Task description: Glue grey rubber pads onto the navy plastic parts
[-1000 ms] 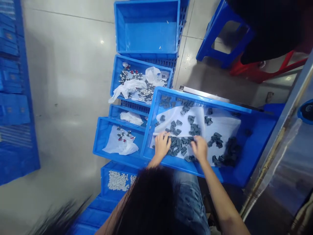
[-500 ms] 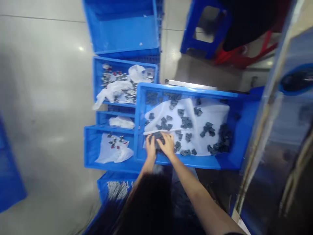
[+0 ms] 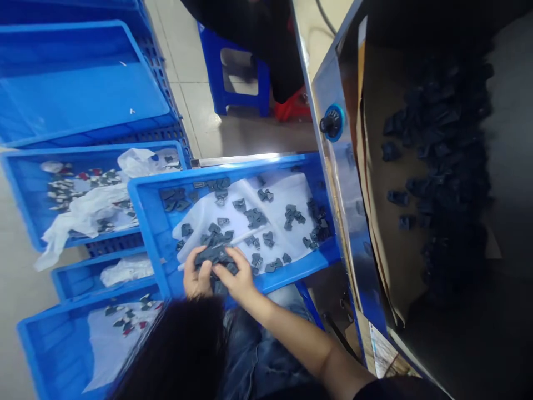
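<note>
A handful of small dark grey plastic parts [image 3: 215,255] is cupped between my two hands at the near-left end of a blue crate [image 3: 155,233]. My left hand [image 3: 195,278] curls round the left side of the pile, its thumb across the near side. From the right, my right hand [image 3: 240,276] closes its fingers and thumb on the same pile. Beneath and beyond lies a white sheet [image 3: 220,214] in the crate, with similar dark grey parts [image 3: 255,218] scattered over it in clusters. The undersides of the held parts are hidden.
Left of me stand more blue crates [image 3: 25,200], some holding white sheets and small grey, white and red parts. At right, a metal-edged bench [image 3: 333,183] bears a heap of dark parts [image 3: 441,139]. A blue stool [image 3: 244,100] and a person in dark clothing [image 3: 266,33] are beyond.
My view has turned to the right and come closer, bringing the bench with the dark heap into sight. Between my hands the gathered pile of grey parts now shows clearly.
</note>
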`<state>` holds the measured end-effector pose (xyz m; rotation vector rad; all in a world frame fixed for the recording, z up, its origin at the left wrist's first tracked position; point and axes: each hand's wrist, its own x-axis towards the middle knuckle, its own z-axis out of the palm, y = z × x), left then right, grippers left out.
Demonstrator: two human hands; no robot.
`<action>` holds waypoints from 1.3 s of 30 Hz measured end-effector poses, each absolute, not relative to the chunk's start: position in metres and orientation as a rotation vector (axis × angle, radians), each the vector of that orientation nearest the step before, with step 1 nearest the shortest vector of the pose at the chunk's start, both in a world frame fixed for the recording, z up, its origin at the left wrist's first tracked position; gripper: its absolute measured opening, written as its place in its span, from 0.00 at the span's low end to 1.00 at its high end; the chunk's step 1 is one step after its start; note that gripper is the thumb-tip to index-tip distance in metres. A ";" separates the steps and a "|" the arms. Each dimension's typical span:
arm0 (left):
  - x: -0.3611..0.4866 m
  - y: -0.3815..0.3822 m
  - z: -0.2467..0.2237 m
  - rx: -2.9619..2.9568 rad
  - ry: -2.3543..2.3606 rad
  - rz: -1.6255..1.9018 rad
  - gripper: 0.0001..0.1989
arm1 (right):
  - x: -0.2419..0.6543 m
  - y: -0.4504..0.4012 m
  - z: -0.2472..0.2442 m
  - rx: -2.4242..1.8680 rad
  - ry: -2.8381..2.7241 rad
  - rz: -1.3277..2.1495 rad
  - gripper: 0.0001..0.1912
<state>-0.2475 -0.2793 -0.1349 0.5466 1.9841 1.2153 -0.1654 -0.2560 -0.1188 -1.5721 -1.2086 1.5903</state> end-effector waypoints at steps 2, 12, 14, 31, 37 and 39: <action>-0.228 -0.247 -0.103 0.641 1.910 1.262 0.26 | -0.145 -0.237 -0.093 -1.536 -1.192 1.478 0.17; -0.017 -0.124 0.013 1.336 0.774 1.104 0.17 | 0.048 -0.181 0.004 -1.967 -0.828 0.194 0.27; 0.017 -0.119 0.006 1.444 0.839 0.981 0.19 | 0.080 -0.177 0.007 -2.027 -0.838 0.134 0.30; -0.031 -0.118 -0.008 1.405 0.983 1.501 0.20 | 0.125 -0.087 0.010 -2.388 -1.237 -0.378 0.26; -0.136 -0.260 -0.087 1.219 1.402 1.199 0.18 | 0.084 -0.159 0.002 -2.302 -1.550 -0.258 0.26; -0.184 -0.315 -0.122 1.237 1.577 0.990 0.18 | 0.084 -0.166 0.000 -2.376 -1.559 -0.222 0.26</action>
